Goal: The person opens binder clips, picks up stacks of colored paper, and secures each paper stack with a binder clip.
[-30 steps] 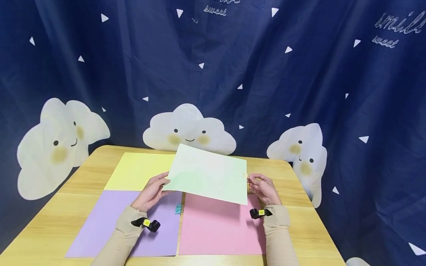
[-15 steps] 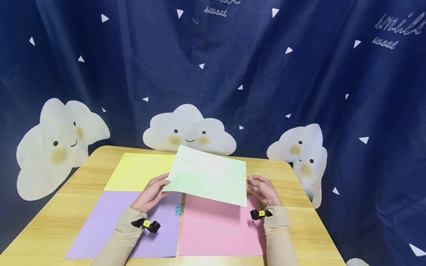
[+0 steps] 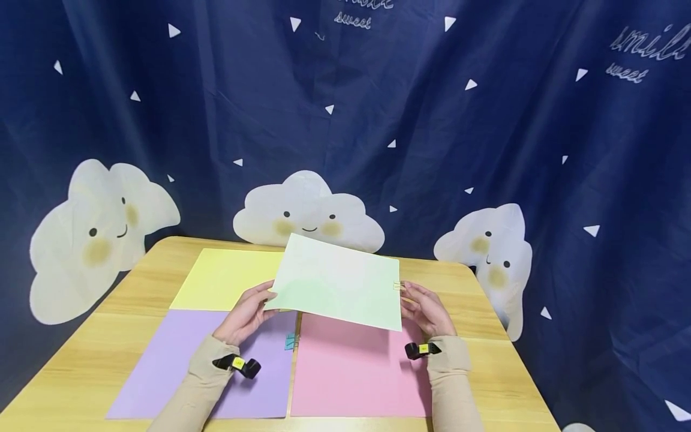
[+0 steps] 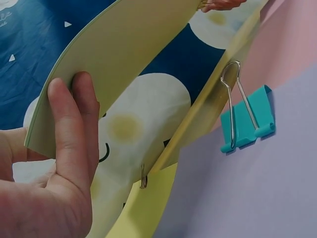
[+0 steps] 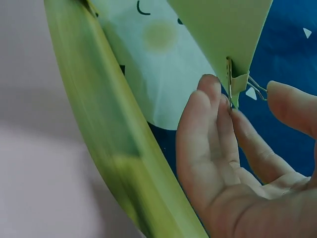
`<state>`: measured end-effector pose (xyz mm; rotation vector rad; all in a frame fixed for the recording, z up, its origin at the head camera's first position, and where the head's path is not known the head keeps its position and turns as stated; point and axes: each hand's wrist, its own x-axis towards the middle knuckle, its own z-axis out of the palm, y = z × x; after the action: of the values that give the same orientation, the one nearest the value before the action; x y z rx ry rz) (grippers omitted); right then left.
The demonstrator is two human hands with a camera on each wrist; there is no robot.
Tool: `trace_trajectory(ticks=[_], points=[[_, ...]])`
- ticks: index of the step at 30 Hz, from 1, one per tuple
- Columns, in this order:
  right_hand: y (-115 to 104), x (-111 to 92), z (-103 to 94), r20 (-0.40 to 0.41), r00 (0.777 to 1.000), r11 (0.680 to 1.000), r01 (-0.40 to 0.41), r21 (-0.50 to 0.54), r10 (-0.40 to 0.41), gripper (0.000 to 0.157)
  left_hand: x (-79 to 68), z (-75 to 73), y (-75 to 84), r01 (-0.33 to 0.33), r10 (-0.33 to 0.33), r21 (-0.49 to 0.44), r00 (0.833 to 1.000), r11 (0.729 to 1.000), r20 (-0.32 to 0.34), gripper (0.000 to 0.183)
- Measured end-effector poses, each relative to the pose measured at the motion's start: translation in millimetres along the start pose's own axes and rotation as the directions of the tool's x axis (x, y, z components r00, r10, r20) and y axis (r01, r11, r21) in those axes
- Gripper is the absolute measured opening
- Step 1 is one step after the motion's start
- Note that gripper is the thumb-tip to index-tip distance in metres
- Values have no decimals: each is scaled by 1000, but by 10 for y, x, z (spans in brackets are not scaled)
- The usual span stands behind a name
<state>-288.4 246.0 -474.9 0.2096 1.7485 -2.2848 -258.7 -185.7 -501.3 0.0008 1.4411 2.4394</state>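
My left hand (image 3: pixel 245 315) pinches the left edge of a pale green sheet of card (image 3: pixel 337 285), thumb on top and fingers underneath. The sheet is raised above the table and bends slightly. At its right edge sits a small yellowish binder clip (image 5: pixel 239 84). My right hand (image 3: pixel 429 309) is at that clip, thumb tip at one wire handle and fingertips at the other. Below lie a purple sheet (image 3: pixel 205 366), a pink sheet (image 3: pixel 356 372) and a yellow sheet (image 3: pixel 232 276). A teal binder clip (image 4: pixel 249 121) grips the purple sheet's right edge.
The sheets rest on a light wooden table (image 3: pixel 502 372). A wire handle (image 4: pixel 143 177) stands up at the yellow sheet's edge. Behind the table hangs a dark blue curtain (image 3: pixel 335 138) with clouds and small triangles.
My right hand's fingers have spread somewhat around the yellowish clip. The green sheet's right side dipped slightly, then rose. My left hand has kept its hold.
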Motion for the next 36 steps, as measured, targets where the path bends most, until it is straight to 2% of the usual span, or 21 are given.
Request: trace_trajectory(ticks=[7,14,20,25,36], points=[[18,28,52,47,999,1000,-6,1,6,43,7,4,2,4,-4,-18,1000,1000,-17,62],[36,29,121,105,994,1000,15,-9,-14,57,-15,29,10,3,-3,-36,1000,999,-4,62],[32,-5,185,184,982,999,39,13,-41,61,-33,39,18,-4,4,-29,1000,1000,3,61],[35,-28,216,251,966,998,43,41,-52,71,-37,40,22,-12,12,-10,1000,1000,0,61],[20,-35,251,265,961,995,61,76,-80,79,-50,84,58,-32,35,79,998,996,-42,55]])
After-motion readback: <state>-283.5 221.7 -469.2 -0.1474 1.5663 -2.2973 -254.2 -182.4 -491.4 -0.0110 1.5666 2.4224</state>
